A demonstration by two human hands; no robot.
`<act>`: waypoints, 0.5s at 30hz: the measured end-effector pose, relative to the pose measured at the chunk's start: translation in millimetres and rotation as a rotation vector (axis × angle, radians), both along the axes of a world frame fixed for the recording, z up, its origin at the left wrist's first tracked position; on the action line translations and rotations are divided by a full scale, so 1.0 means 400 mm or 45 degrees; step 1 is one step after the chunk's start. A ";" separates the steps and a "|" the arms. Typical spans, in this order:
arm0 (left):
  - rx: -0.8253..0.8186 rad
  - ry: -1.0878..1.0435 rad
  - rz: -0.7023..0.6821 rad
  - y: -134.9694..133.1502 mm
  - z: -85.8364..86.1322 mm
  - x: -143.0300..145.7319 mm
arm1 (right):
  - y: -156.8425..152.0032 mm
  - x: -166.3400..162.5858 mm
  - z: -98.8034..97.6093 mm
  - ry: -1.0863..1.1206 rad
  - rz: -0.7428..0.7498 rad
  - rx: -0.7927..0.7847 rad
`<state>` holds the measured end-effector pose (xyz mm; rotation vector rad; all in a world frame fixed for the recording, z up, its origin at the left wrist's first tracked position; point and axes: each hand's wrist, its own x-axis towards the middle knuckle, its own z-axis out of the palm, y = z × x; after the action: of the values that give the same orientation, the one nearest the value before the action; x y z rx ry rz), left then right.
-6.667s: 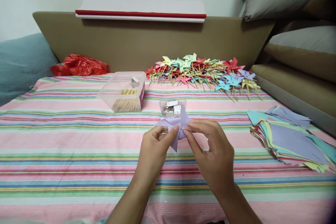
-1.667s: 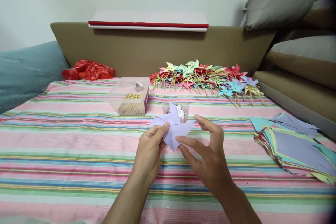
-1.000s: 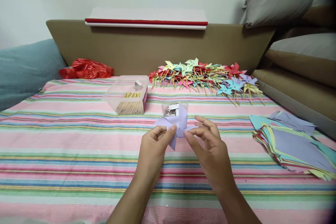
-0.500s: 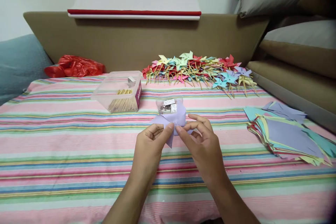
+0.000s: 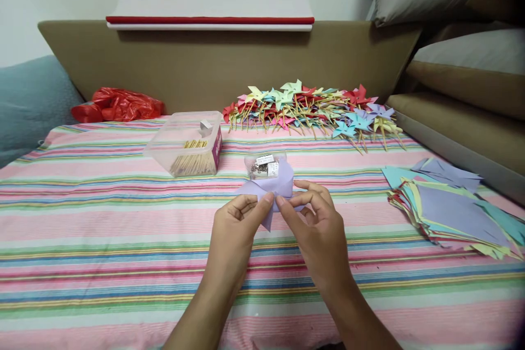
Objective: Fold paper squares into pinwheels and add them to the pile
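A light purple paper pinwheel (image 5: 283, 180), its blades folded toward the middle, is held between my two hands above the striped cloth. My left hand (image 5: 237, 219) pinches it near the centre with thumb and fingers. From the other side my right hand (image 5: 315, 216) grips it, the thumb and index fingertip close to the left thumb. What lies under the fingertips at the centre is hidden. Just beyond the paper is a small clear bag (image 5: 264, 167) of tiny dark metal pieces with white labels, partly covered by a blade.
A clear plastic box (image 5: 180, 139) of thin wooden sticks stands at left. Finished pinwheels (image 5: 303, 106) on sticks are heaped at the back. Cut coloured paper sheets (image 5: 455, 213) lie stacked at right. A red plastic bag (image 5: 123, 105) sits back left, before a brown board (image 5: 184, 65).
The upper purple blade has shifted slightly to the right and uncovers a little more of the small bag. Both hands keep nearly the same hold.
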<state>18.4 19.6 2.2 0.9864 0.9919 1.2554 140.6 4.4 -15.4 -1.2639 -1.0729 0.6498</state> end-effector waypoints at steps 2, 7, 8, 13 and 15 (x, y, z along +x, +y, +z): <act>0.010 0.010 0.000 0.000 0.000 -0.001 | -0.001 0.000 -0.001 -0.001 -0.006 -0.001; 0.020 0.042 0.008 0.000 0.003 0.000 | 0.000 -0.002 -0.001 0.001 -0.022 0.027; 0.013 0.045 0.008 0.000 0.005 0.000 | 0.001 -0.003 0.000 0.002 -0.025 0.026; -0.005 0.013 0.010 -0.001 0.011 -0.002 | 0.001 -0.005 0.000 -0.006 -0.032 0.000; -0.005 -0.001 0.009 -0.001 0.007 -0.003 | 0.002 -0.008 0.000 -0.004 -0.031 0.004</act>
<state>17.3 19.2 5.1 0.9798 0.9982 1.2593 137.5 5.1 -15.6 -1.2734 -1.0592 0.6276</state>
